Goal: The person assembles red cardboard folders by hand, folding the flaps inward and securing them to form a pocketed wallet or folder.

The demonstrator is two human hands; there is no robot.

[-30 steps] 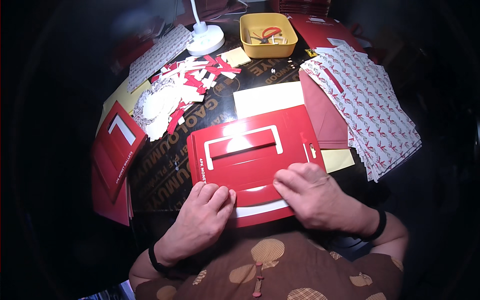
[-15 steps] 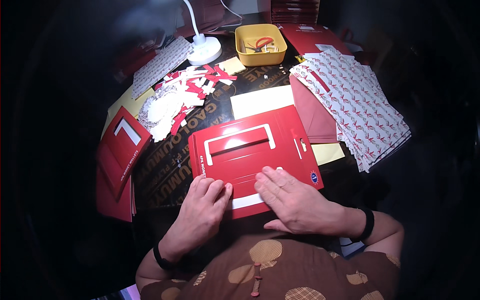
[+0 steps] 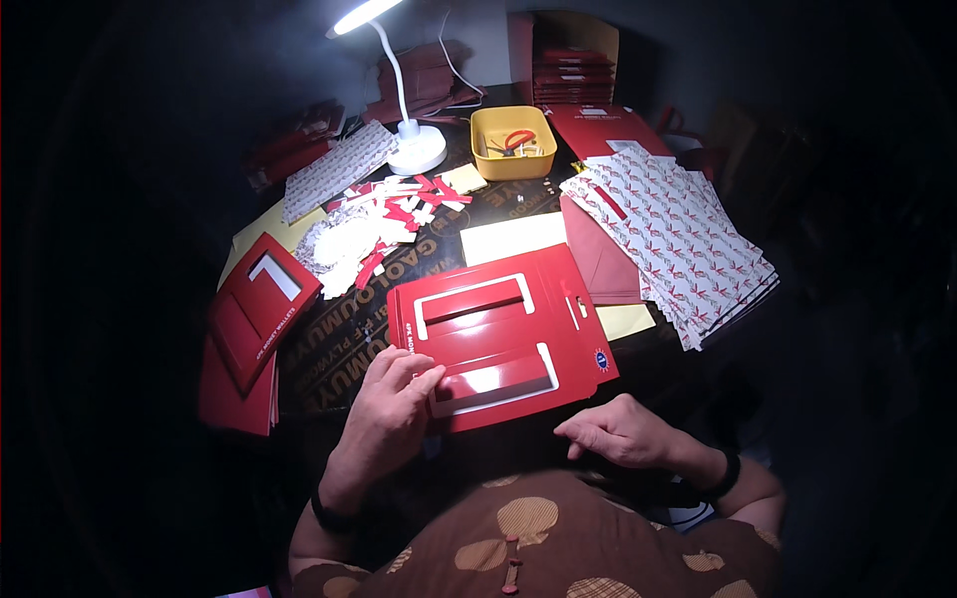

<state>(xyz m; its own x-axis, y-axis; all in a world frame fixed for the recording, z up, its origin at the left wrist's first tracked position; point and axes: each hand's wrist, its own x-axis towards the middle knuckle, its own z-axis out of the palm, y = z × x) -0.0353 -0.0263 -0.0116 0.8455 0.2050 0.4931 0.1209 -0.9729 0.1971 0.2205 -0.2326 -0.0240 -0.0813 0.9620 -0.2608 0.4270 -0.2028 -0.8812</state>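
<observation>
A red printed card folder lies in front of me, tilted a little. It has two window openings with white edges and a raised red flap in each. My left hand is closed at the folder's lower left side, its bent fingertips resting on the card by the nearer window. Off the folder's near right corner, my right hand is loosely curled, touching nothing. I see nothing between its fingers.
Left are stacked red folders and a heap of red and white paper scraps. Patterned sheets overlap a red envelope at right. Behind stand a white lamp and a yellow bin holding scissors.
My right hand has lifted off the folder and drawn back toward me, its fingers curling. The nearer window's flap now stands raised. My left hand stays at the folder's left side.
</observation>
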